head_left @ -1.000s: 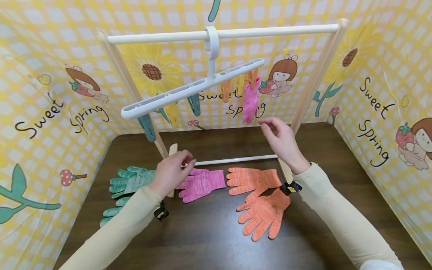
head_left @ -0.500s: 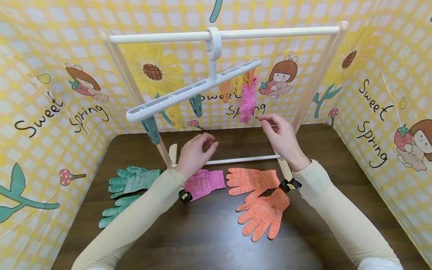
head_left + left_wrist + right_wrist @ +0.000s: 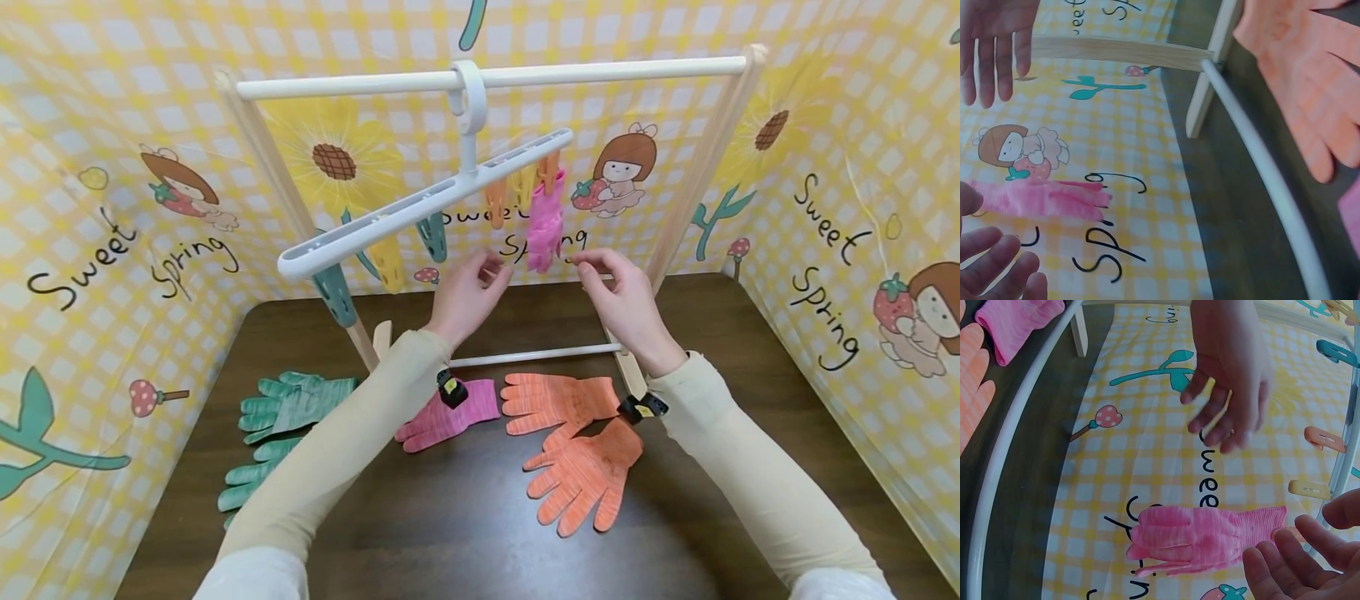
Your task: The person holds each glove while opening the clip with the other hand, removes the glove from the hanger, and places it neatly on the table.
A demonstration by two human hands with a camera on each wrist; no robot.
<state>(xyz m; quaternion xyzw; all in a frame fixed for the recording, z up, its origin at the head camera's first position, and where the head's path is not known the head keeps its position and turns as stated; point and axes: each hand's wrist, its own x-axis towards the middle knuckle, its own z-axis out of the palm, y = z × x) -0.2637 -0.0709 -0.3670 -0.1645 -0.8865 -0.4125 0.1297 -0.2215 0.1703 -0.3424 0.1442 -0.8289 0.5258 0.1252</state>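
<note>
A pink glove hangs by its cuff from an orange clip at the right end of the white hanger. My left hand is just left of the glove's fingers, apart from it, its fingers loosely bent. To the right of the glove my right hand hovers with nothing in its grasp. In the right wrist view the hanging pink glove spreads beside my right fingertips. Another pink glove lies on the table, partly hidden by my left wrist.
Two orange gloves overlap on the dark table. Green gloves lie at the left, partly under my left sleeve. Other clips, such as a green clip and a yellow clip, hang bare. The rack's top bar carries the hanger.
My left hand has moved right and up, from above the pink glove on the table to beside the hanging one. The right hand has stayed nearly still. The hanger has turned slightly.
</note>
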